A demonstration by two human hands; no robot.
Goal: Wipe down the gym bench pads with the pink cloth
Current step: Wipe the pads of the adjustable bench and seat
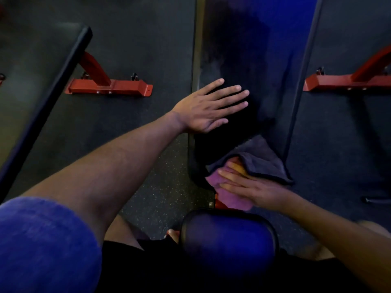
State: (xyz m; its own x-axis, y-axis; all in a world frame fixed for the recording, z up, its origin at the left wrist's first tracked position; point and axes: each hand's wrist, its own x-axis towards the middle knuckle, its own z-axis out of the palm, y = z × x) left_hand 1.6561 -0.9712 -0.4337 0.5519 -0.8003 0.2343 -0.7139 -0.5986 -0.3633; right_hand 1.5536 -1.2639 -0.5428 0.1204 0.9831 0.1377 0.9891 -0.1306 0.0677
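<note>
**Head view: two hands on the long bench pad, cloth at its near end**

Head camera, looking down: a person leans over a long dark bench pad (254, 70) that runs away from the viewer, its surface catching blue light toward the far end. The left hand (208, 108) lies flat on the pad's left edge, fingers spread and straight, gripping nothing. The right hand (247, 187) presses palm-down with fingers extended on the pink cloth (230, 197) at the pad's near end; the fingers lie over the cloth rather than curl around it. The cloth is folded so that its dark reverse side (260, 159) flips up over the fingertips and rests on the pad, while the pink part hangs off the near end, over the gap toward the seat pad (228, 242). That smaller rounded pad sits closest to the viewer, tinted blue, just beside the person's dark shorts (148, 267). A blue sleeve (42, 246) covers the left upper arm at bottom left. A second bench pad (36, 85) slants across the left side, with a red steel foot (110, 86) resting on the speckled rubber floor (156, 187) below it. Another red frame foot (347, 81) shows at the right edge, well apart from the bench in use.
</note>
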